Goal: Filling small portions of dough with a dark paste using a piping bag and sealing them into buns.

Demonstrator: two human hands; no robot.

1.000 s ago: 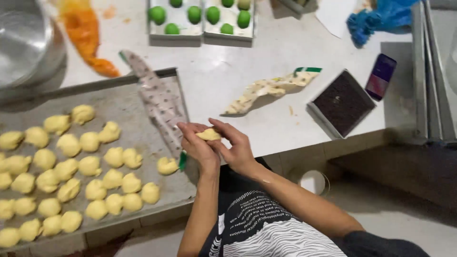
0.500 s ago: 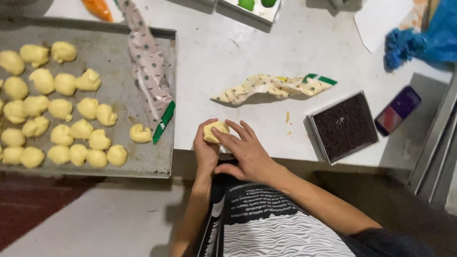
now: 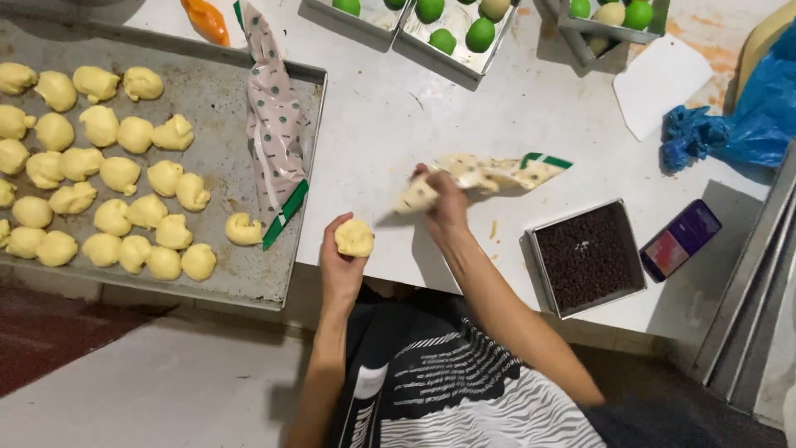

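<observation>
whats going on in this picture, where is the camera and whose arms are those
The camera sits on a person's head and looks straight down, so the two bare arms rising from the bottom edge are that person's own. There is no machine here.

The left hand cups a pale yellow dough piece. The right hand grips one end of a spotted piping bag lying on the white table.

On the left, a metal baking tray holds many similar dough pieces, with a second piping bag draped over its edge. To the right are a square tin of dark bits and a phone. Along the top edge stand tins with green balls.
</observation>
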